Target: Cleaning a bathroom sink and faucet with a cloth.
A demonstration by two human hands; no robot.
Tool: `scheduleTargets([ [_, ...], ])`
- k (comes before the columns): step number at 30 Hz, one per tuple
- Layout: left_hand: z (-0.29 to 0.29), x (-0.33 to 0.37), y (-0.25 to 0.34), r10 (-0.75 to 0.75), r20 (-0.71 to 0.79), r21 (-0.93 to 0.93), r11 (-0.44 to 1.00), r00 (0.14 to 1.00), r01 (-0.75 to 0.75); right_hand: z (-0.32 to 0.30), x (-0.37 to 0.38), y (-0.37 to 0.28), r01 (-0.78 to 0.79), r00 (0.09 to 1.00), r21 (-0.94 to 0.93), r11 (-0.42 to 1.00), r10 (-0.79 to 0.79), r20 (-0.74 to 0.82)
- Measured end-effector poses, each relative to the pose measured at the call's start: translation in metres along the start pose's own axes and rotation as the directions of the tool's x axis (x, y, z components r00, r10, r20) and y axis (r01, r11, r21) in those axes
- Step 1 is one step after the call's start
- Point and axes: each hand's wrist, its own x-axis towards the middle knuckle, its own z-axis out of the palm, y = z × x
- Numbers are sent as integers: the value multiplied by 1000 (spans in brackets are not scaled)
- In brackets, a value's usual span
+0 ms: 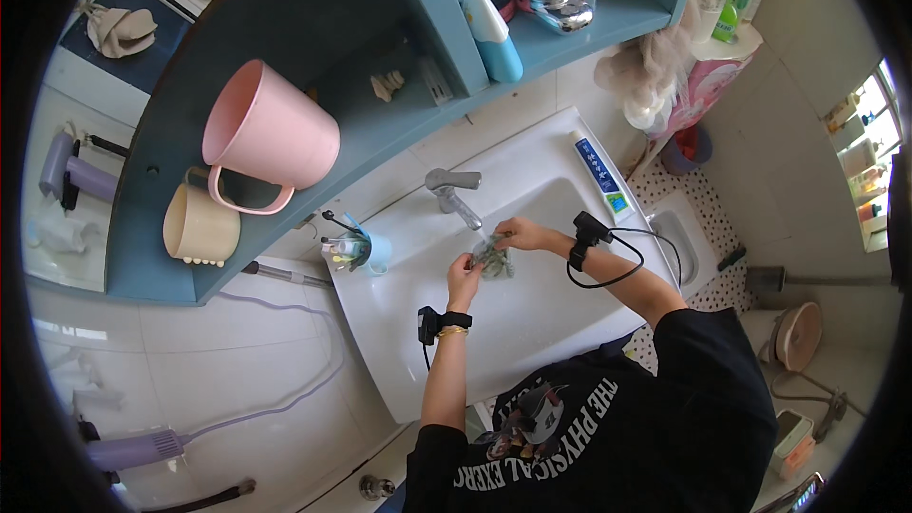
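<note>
A small, crumpled grey-green cloth (495, 260) hangs over the basin of the white sink (399, 342), below the chrome faucet (452, 192). Water seems to run from the spout onto it. On the cloth's left side, my left hand (463, 282) pinches an edge with its fingers closed. My right hand (522, 235) grips the opposite upper edge, its fingers closed too. Each wrist carries a black strap with a small device. What the folds of the cloth hide cannot be made out.
A light-blue cup (378, 255) of toothbrushes stands on the sink's left ledge, and a blue-and-white toothpaste tube (600, 175) lies on the right one. Overhead juts a blue shelf (380, 147) with a pink mug (271, 128) and a cream cup (202, 223).
</note>
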Motion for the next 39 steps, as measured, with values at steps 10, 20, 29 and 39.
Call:
scheduleTargets([
  [10,24,-4,30,-422,423,-851,118,802,512,27,4,-26,-181,979,507,843,206,7],
  [20,33,-1,29,-436,281,-915,148,855,376,58,4,1,-227,827,872,433,559,-63],
  [29,36,4,15,52,479,-877,-29,876,481,77,-9,-15,-103,748,-482,870,-251,-614],
  [39,35,-13,52,-316,445,-858,119,838,500,72,13,-1,-233,886,-140,962,151,-438],
])
